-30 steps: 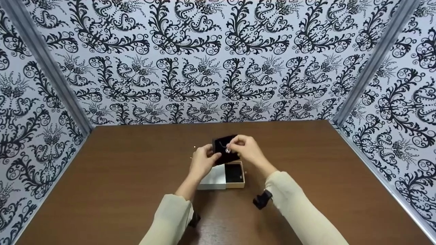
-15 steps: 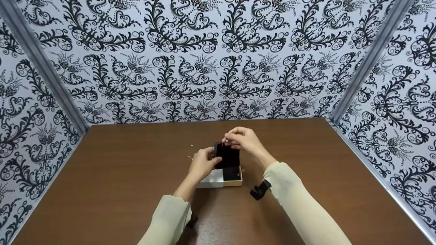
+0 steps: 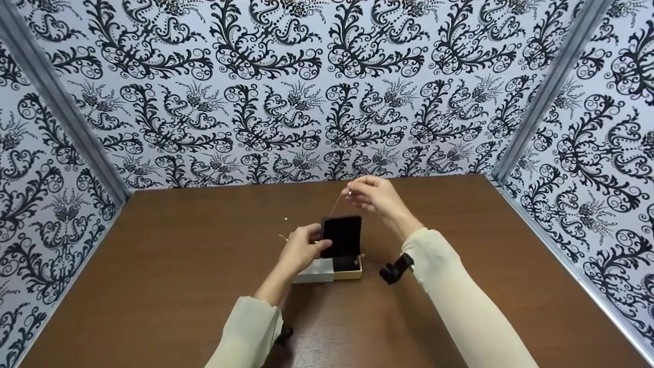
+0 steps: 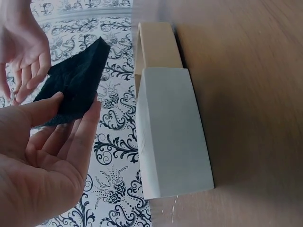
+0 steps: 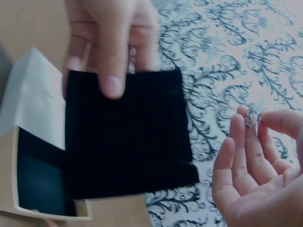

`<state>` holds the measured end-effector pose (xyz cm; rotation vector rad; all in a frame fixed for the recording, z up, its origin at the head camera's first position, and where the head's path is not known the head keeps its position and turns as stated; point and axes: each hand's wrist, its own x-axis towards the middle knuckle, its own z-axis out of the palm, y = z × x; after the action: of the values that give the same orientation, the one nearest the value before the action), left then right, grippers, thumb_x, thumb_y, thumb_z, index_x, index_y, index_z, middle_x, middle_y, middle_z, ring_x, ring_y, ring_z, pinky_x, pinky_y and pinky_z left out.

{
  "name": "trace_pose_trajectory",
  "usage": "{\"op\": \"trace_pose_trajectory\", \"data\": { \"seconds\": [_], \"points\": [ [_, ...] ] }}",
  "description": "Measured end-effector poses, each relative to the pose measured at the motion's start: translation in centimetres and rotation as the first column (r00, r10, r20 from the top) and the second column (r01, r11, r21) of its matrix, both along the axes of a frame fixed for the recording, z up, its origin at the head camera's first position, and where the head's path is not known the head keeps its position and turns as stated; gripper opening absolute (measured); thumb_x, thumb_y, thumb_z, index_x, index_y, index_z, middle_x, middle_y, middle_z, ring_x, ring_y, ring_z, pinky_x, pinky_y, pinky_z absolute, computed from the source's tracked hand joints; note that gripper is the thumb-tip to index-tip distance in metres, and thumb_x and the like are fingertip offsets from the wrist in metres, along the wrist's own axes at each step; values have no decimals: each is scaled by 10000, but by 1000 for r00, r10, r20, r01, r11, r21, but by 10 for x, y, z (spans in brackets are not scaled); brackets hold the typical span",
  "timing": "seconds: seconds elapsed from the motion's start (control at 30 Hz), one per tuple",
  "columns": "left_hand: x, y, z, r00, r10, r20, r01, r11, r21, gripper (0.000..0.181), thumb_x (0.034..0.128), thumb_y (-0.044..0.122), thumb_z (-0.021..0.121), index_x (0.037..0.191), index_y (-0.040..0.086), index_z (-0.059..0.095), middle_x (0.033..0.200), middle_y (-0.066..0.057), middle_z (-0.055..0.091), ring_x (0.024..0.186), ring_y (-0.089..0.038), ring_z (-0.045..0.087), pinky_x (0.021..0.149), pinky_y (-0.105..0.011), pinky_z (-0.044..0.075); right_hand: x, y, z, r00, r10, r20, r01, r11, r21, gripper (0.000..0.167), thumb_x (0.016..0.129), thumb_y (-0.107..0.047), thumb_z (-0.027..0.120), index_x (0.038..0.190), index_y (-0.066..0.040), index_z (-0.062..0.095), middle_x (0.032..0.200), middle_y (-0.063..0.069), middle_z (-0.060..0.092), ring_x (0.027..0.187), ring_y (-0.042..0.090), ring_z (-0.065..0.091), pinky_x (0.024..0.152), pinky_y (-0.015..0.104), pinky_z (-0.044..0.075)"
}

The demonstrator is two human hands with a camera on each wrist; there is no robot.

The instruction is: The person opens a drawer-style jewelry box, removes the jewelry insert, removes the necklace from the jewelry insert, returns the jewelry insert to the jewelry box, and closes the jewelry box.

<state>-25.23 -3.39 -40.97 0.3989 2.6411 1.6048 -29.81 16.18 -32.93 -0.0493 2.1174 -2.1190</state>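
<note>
A flat black velvet jewellery pad (image 3: 342, 236) is gripped at its left edge by my left hand (image 3: 301, 249), thumb on the front face and fingers behind. Above and right of it, my right hand (image 3: 380, 199) pinches a silver necklace's pendant (image 5: 253, 118) between thumb and fingertip. From the pendant the thin chain (image 3: 335, 203) runs down to the pad's top edge; its far end is hidden. Under the pad a box with a white sleeve (image 4: 176, 127) lies on the table, its tan drawer (image 4: 158, 45) partly pulled out. Black lining (image 5: 42, 175) shows inside the drawer.
Left of the box, partly behind my left hand, a thin gold-coloured piece (image 3: 283, 237) lies on the brown table (image 3: 204, 266). A tiny bright speck (image 3: 286, 219) sits farther back. Patterned panels (image 3: 276, 102) enclose the table's back and sides.
My right hand has risen away from the pad with the pendant, and the chain is now stretched between them. The pad has tipped more upright and dropped slightly in my left hand.
</note>
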Motion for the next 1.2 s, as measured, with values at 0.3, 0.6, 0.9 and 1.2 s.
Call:
{"op": "trace_pose_trajectory", "data": {
  "seconds": [0.3, 0.6, 0.9, 1.2],
  "points": [
    [1, -2, 3, 999, -26, -29, 26, 1000, 8, 167, 897, 63, 698, 1055, 7, 697, 1030, -165, 753, 810, -169, 691, 648, -246, 578, -9, 22, 14, 998, -61, -18, 61, 998, -32, 97, 972, -148, 629, 1038, -80, 646, 881, -30, 751, 827, 100, 704, 838, 248, 582],
    [0, -6, -2, 999, -42, -19, 42, 999, -11, 131, 897, 44, 692, 1021, 2, 696, 1005, -158, 751, 713, -171, 663, 571, -194, 516, -18, 50, 8, 995, -98, -34, 97, 995, -32, 139, 977, -137, 621, 1084, -48, 622, 852, -46, 749, 793, 98, 698, 762, 208, 577],
    [2, -9, -5, 1000, -30, -9, 30, 1000, 2, 170, 897, 49, 697, 1058, -5, 699, 1025, -169, 747, 755, -193, 683, 593, -212, 534, -16, 90, -33, 996, -91, -3, 90, 982, 167, 169, 972, -110, 616, 1094, 6, 616, 756, -67, 715, 612, 13, 617, 567, 141, 508],
    [2, -7, -6, 999, -39, -13, 39, 999, -4, 148, 899, 59, 699, 1038, 9, 697, 1015, -164, 741, 787, -208, 691, 626, -246, 567, -4, 129, -85, 993, 57, 104, -100, 878, 468, 180, 922, 3, 609, 1048, 115, 673, 749, -8, 707, 616, 73, 606, 606, 200, 537]
  ]
}}
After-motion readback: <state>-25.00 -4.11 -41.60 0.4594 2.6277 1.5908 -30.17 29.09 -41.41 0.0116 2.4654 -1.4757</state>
